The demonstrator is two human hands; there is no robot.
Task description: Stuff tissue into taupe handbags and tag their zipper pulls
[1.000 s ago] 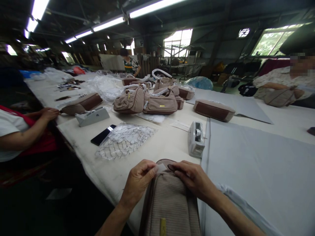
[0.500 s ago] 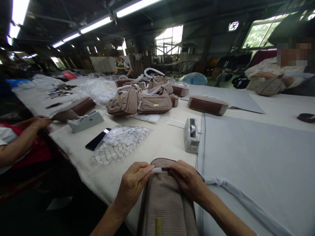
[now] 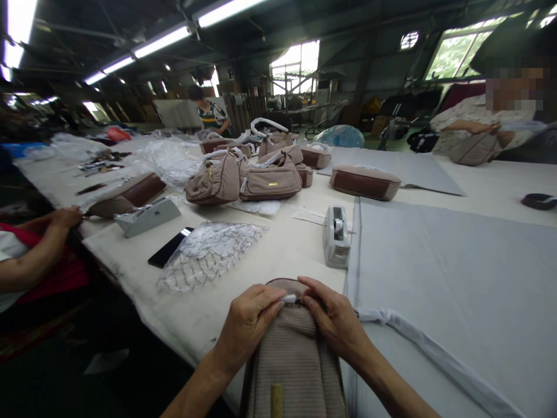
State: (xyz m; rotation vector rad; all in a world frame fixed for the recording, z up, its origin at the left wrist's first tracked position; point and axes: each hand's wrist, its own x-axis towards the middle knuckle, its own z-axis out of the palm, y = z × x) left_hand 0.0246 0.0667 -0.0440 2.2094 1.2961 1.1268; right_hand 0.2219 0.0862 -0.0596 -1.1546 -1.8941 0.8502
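Note:
A taupe ribbed bag (image 3: 293,360) stands upright at the table's near edge, a small gold plate low on its front. My left hand (image 3: 250,322) grips the bag's top left, thumb and forefinger pinched on a small white piece (image 3: 289,298) at the top seam. My right hand (image 3: 337,319) presses on the top right, fingertips meeting that same white piece. Both hands are closed on the bag's upper edge.
A grey tape dispenser (image 3: 335,235) stands just beyond the bag. A netted plastic sheet (image 3: 209,252) and a black phone (image 3: 169,247) lie to the left. Several finished bags (image 3: 243,177) are heaped mid-table. Grey paper sheets (image 3: 452,267) cover the right side. Other people sit left and far right.
My two hands have drawn closer together at the bag's top, and the white piece is smaller between the fingertips. The view has shifted slightly to the right.

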